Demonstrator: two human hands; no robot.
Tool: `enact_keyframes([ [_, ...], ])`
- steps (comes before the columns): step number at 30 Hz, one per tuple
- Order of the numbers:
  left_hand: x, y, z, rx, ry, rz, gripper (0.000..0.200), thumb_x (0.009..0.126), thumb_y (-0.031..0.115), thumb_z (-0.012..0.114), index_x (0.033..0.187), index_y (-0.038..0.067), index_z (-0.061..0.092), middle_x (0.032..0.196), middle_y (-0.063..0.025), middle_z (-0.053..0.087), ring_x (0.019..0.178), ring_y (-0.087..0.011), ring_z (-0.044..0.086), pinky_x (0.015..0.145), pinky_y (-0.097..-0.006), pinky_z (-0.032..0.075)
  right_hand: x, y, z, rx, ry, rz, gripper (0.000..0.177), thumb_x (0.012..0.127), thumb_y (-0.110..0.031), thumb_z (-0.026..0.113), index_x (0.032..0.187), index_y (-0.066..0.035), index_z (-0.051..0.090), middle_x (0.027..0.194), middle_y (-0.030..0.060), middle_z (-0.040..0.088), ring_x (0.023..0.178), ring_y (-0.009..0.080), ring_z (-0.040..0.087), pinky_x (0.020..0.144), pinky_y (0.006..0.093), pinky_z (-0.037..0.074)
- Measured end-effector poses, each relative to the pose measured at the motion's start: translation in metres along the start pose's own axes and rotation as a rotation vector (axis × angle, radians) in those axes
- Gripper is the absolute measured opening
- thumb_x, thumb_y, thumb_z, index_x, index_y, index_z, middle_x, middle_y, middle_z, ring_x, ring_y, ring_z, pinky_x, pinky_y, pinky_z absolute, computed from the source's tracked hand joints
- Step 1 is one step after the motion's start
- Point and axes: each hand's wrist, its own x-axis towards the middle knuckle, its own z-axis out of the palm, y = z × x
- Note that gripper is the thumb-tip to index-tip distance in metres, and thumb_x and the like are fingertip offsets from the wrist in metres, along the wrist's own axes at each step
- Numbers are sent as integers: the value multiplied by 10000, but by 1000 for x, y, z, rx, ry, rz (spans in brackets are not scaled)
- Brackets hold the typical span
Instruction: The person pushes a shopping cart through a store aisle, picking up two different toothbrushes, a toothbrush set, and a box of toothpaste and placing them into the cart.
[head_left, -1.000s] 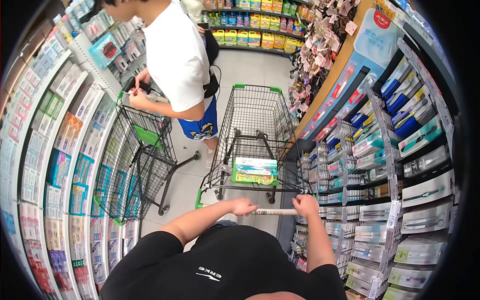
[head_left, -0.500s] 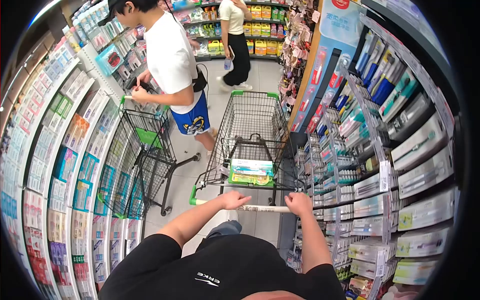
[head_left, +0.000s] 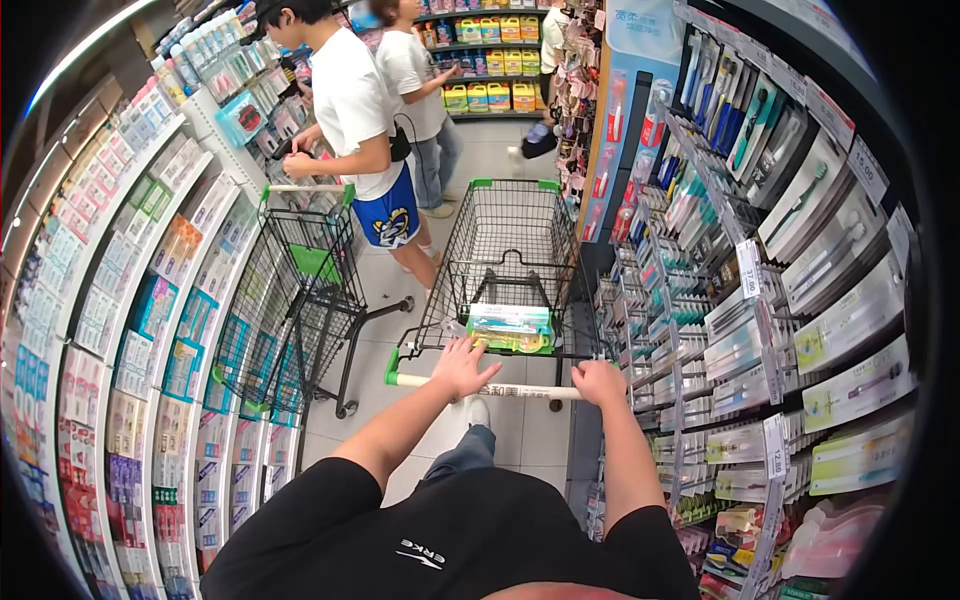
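My right hand (head_left: 602,383) is closed round the right end of the white handle (head_left: 530,391) of a wire shopping cart. Over the left part of the same bar lies my left hand (head_left: 464,367), its fingers spread and pointing forward. Just beyond the handle, the cart (head_left: 505,220) holds a few packages (head_left: 508,320), one a blue and white box, on its green child-seat panel. The rest of the wire basket shows no goods.
To the left, a person in a white shirt (head_left: 350,100) stands by a second cart (head_left: 318,262). Another person (head_left: 410,75) is behind. Shelves of boxes (head_left: 150,300) line the left, toothbrush racks (head_left: 750,300) the right.
My left hand has opened from its grip on the handle, fingers now spread. A second person in white has appeared behind the first, and the person in black trousers is now mostly hidden at the right.
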Motion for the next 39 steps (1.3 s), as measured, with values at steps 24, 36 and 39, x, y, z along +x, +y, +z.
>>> enact_keyframes([
  [24, 4, -34, -5, -65, -176, -88, 661, 994, 546, 511, 1457, 78, 573, 1418, -198, 610, 1363, -361, 532, 1187, -471, 372, 21, -27, 9, -3, -147, 52, 416, 946, -494, 566, 974, -147, 794, 1031, 152, 773, 995, 374, 730, 876, 491, 584],
  [36, -15, -42, -7, -78, -122, -18, 571, 994, 472, 523, 1389, 68, 604, 1367, -209, 642, 1317, -378, 569, 1160, -472, 412, 2, -42, 10, -13, -160, 47, 415, 953, -494, 569, 923, -143, 787, 998, 141, 774, 971, 372, 729, 844, 501, 583],
  [39, -22, -44, -6, -60, -88, -9, 563, 991, 461, 524, 1392, 73, 604, 1366, -201, 642, 1316, -377, 567, 1167, -470, 405, -5, -45, 16, -5, -131, 40, 415, 948, -492, 575, 896, -138, 784, 946, 153, 767, 933, 384, 726, 819, 507, 581],
])
